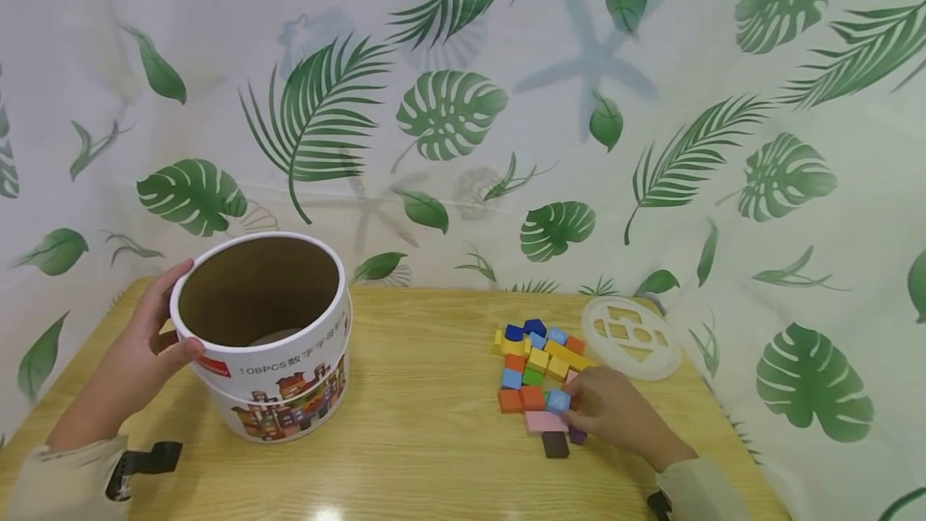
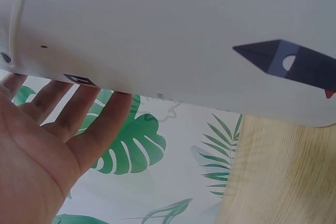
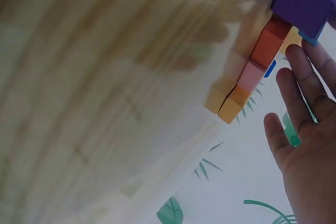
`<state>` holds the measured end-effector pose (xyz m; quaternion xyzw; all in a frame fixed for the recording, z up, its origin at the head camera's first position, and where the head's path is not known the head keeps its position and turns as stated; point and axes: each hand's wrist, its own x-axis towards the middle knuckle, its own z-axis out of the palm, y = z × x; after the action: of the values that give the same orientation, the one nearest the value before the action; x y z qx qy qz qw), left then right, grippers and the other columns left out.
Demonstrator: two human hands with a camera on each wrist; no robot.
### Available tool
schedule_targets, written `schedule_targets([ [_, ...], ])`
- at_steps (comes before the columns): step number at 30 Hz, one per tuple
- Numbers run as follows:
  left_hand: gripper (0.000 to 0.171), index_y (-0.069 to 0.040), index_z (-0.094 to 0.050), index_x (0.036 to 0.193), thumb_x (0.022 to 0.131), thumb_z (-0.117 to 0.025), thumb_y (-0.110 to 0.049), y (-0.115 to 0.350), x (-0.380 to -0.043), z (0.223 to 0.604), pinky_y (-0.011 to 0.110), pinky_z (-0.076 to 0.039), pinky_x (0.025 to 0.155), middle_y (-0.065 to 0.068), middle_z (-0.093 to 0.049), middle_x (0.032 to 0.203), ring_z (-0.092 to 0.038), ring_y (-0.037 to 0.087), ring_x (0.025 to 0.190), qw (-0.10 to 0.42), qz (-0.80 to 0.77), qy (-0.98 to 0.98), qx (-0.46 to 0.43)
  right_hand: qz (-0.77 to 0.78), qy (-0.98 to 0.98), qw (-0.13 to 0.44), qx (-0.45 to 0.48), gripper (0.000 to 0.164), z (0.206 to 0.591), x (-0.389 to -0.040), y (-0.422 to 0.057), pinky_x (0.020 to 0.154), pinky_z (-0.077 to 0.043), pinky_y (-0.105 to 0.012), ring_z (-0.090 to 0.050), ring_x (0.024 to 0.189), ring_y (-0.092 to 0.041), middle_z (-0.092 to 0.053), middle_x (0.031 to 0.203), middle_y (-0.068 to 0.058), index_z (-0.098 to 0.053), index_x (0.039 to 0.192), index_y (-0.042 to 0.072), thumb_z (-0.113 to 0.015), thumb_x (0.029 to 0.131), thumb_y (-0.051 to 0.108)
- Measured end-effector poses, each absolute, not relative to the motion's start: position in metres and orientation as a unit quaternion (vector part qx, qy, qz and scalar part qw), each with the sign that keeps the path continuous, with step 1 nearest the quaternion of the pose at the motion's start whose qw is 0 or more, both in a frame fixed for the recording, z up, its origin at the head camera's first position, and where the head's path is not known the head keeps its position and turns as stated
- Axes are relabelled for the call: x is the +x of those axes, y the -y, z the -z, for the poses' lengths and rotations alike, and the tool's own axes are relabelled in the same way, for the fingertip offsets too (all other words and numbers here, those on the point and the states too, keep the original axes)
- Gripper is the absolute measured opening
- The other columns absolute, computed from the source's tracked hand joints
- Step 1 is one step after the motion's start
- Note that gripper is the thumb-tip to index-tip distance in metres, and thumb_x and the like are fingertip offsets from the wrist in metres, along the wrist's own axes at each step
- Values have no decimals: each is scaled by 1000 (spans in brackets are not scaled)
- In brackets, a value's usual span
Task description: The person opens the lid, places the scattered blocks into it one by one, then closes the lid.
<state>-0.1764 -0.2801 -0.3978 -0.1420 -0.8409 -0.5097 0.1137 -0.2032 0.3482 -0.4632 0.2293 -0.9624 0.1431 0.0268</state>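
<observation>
With the left hand [image 1: 141,348], gripping the white bucket [image 1: 304,364] round its outer wall by the rim, open end up. With the right hand [image 1: 615,408], reaching in at the right edge of the coloured blocks [image 1: 531,398]; cannot tell whether pinching or merely touching the light blue block [image 1: 559,400] at the fingertips, with the black block [image 1: 555,445] just nearer than that grip and a pale disc [image 1: 658,364] beyond.

- tabletop [image 1: 419,400]: pale wood grain;
- bucket [image 1: 289,380] standing at left;
- coloured blocks [image 1: 532,376] packed together at right;
- translucent lid [image 1: 661,358] just beyond them;
</observation>
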Motion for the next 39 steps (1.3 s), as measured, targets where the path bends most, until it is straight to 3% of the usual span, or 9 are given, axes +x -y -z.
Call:
schedule_targets([
  [6,89,-31,-11,167,100,-70,-28,279,-176,400,4,-36,89,10,-27,160,-31,-2,131,119,508,842,-136,-217,963,18,160,30,460,-198,-345,97,-53,-52,-66,111,-27,-73,114,0,-75,112,16,-81,90,34],
  [10,89,-31,-10,167,100,-70,-29,279,-177,401,5,-36,88,14,-27,161,-31,1,132,119,503,845,-135,-241,962,16,127,33,458,-197,-342,97,-53,-55,-66,115,-31,-71,125,-5,-74,118,17,-77,93,38],
  [14,89,-33,-10,167,100,-69,-29,279,-177,400,5,-36,89,16,-27,162,-31,7,135,117,499,848,-132,-250,960,47,119,32,454,-198,-336,93,-54,-53,-67,110,-29,-72,122,-5,-73,121,14,-74,96,34],
  [22,90,-37,-6,166,101,-68,-26,278,-176,397,7,-35,91,15,-22,166,-26,37,144,102,498,853,-123,-233,949,146,156,33,439,-206,-312,87,-58,-51,-69,103,-32,-73,115,-9,-72,118,6,-78,94,27],
  [27,91,-35,-6,167,101,-68,-29,279,-178,393,8,-35,89,16,-22,165,-27,44,142,102,495,854,-123,-212,942,187,182,32,430,-213,-295,88,-58,-48,-68,103,-28,-73,116,-7,-74,119,8,-79,93,26],
  [34,91,-36,-7,166,100,-69,-27,279,-179,392,8,-36,88,16,-25,164,-29,43,139,101,494,854,-126,-256,918,203,226,35,411,-226,-262,90,-58,-47,-70,104,-26,-71,121,-8,-70,125,8,-78,93,20],
  [39,92,-36,-7,166,100,-70,-27,278,-178,392,8,-36,87,18,-24,164,-29,46,139,96,495,854,-126,-301,880,234,283,34,396,-235,-231,91,-59,-41,-70,107,-25,-70,120,-8,-68,124,7,-79,92,14],
])
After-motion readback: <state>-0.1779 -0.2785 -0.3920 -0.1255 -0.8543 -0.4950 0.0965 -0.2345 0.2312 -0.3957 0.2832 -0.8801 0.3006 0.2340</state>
